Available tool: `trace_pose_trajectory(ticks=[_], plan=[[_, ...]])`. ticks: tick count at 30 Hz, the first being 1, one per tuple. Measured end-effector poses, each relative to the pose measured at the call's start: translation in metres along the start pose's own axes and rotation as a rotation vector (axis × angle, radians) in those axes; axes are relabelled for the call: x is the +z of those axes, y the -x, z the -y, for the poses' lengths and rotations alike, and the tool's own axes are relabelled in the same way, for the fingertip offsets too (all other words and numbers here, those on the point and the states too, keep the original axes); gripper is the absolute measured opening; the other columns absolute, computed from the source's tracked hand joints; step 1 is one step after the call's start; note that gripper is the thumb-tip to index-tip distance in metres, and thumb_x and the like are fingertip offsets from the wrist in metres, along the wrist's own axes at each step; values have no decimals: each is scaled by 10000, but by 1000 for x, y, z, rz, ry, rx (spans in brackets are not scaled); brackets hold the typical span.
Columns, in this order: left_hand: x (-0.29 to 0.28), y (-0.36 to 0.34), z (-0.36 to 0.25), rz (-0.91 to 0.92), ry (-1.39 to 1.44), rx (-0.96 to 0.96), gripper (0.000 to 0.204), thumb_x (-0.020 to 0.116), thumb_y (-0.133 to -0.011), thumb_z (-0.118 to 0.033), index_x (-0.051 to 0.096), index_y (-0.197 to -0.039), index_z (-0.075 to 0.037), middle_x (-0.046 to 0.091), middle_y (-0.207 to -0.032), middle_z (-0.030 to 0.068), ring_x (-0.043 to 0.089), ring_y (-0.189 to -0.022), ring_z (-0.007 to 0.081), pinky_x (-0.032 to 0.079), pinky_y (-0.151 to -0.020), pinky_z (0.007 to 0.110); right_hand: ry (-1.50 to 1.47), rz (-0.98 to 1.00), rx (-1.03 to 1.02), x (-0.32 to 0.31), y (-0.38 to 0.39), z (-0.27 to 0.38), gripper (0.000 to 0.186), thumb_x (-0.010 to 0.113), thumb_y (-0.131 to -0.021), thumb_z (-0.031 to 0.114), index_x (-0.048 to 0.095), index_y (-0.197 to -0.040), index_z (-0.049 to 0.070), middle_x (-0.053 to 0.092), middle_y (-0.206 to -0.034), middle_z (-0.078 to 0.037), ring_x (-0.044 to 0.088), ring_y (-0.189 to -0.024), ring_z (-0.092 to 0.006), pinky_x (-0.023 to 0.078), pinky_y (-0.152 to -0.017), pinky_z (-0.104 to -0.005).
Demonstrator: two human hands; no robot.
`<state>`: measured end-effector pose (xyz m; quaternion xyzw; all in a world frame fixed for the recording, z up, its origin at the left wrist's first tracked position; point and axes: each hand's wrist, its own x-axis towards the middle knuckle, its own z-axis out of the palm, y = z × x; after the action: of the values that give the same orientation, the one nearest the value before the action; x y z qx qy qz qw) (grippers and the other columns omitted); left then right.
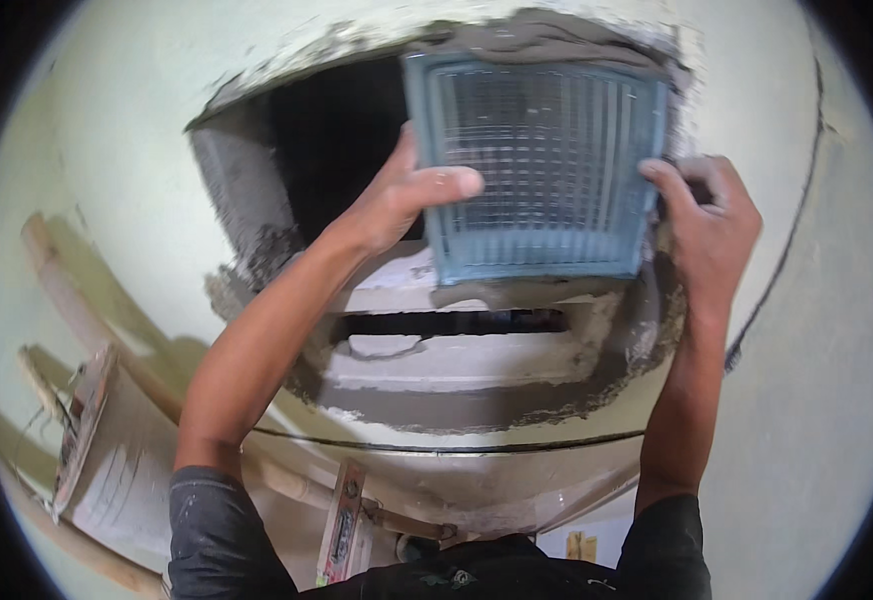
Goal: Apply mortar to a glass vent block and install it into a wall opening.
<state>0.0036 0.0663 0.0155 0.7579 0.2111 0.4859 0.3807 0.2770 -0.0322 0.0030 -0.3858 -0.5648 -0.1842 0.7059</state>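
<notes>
A bluish glass block (547,170) with a ribbed grid pattern stands upright at the right side of a rough opening in the wall. Grey wet mortar (547,40) lies along its top, and more shows under its lower edge. My left hand (397,200) grips its left edge, the thumb flat across the front face and the other fingers mostly hidden behind. At the right edge is my right hand (712,215), its thumb tip against the block and its fingers curled beside the wall.
Left of the block the opening (342,130) is dark. Below runs a pale slotted vent block (457,350) ringed with mortar. Bamboo poles (97,300), a mortar-stained bucket (122,470) and a spirit level (342,520) are at lower left. A dark cable (797,220) hangs at right.
</notes>
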Motion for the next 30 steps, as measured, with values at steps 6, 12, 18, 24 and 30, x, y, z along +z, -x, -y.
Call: trace_pose_trajectory(ticks=[6,12,18,24,30], plan=[[-11,13,-20,222,-238,6,1176,816,-633,-396,140,-1453,107,422,-1330,274,412,-1288,349,298,-1118,379,83,1,104,2,1,5,204,810,-762,103,644,-767,-16,576,-692,0,479,-622,-61,406,-590,-220],[-20,12,-8,291,-317,-10,1198,801,-611,-447,158,-1439,134,396,-1361,326,425,-1291,359,321,-1105,356,93,3,103,2,1,1,189,793,-800,110,648,-781,-10,566,-693,19,465,-641,-57,392,-600,-215],[-25,6,2,310,-322,-81,1239,802,-574,-466,152,-1415,171,394,-1344,361,472,-1243,383,355,-1078,349,102,27,120,4,0,2,182,776,-826,126,657,-797,-8,550,-684,32,459,-646,-50,382,-603,-202],[-23,9,8,319,-314,-65,1161,839,-609,-363,153,-1436,77,464,-1258,235,471,-1169,284,403,-1013,345,133,5,81,4,1,0,169,771,-825,117,662,-796,-10,565,-690,22,477,-646,-51,393,-601,-205],[-22,13,2,348,-297,-12,1213,852,-599,-365,128,-1467,75,414,-1345,236,410,-1264,282,333,-1088,343,185,-13,49,5,1,2,153,778,-795,91,663,-767,-7,597,-698,-3,508,-639,-59,415,-598,-220]])
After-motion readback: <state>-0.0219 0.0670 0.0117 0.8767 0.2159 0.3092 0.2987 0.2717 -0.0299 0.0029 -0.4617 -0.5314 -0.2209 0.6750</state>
